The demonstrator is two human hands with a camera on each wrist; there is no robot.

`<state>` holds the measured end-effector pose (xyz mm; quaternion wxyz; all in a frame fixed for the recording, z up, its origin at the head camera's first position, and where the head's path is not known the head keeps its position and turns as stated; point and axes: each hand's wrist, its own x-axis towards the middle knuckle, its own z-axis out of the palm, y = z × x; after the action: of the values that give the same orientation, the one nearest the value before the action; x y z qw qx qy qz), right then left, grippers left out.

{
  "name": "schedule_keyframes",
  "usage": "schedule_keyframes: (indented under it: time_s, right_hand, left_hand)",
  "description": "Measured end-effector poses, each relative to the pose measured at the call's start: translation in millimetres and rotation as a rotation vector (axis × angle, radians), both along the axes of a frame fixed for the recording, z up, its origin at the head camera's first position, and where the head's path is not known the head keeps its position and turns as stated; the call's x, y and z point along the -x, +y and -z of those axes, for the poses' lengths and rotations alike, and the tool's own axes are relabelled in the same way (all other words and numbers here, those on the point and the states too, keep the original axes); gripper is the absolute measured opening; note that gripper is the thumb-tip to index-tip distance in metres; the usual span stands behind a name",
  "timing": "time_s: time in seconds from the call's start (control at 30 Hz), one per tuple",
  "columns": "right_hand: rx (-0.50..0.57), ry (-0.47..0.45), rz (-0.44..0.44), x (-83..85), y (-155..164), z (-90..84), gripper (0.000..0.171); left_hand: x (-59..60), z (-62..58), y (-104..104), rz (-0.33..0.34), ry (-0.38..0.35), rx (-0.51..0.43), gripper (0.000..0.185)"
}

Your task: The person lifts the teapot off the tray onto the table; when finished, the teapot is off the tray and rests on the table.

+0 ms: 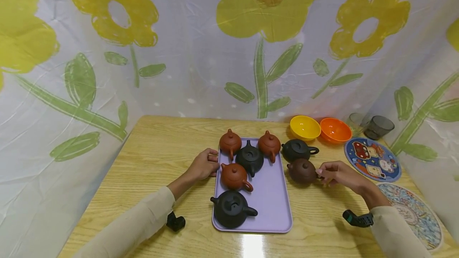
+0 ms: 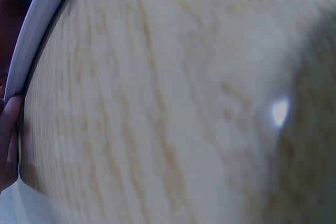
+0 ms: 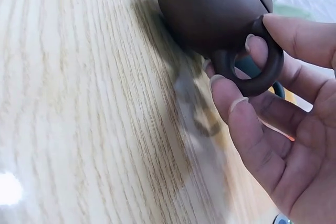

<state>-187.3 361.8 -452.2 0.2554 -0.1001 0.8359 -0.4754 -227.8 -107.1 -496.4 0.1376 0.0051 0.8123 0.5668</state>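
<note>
My right hand pinches the looped handle of a dark brown teapot to the right of the tray. In the right wrist view, thumb and fingers close round that handle; whether the pot's base touches the table cannot be told. My left hand grips the left rim of a lilac tray, its fingers against the edge in the left wrist view. Reddish-brown teapots and black teapots stand along the tray's left and far parts. A flat black teapot sits just behind the brown one.
At the back right are a yellow bowl, an orange bowl and a dark glass beside a clear one. Two round patterned mats lie along the wooden table's right side. A flowered curtain hangs behind.
</note>
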Motion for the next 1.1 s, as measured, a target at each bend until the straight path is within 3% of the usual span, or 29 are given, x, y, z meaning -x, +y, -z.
schedule_keyframes:
  time_s: [1.1]
  right_hand:
    - [0.048,-0.039,-0.078,17.9,-2,7.9,0.032]
  left_hand:
    - [-0.8,-0.9,0,0.005,-0.011,-0.02,0.046]
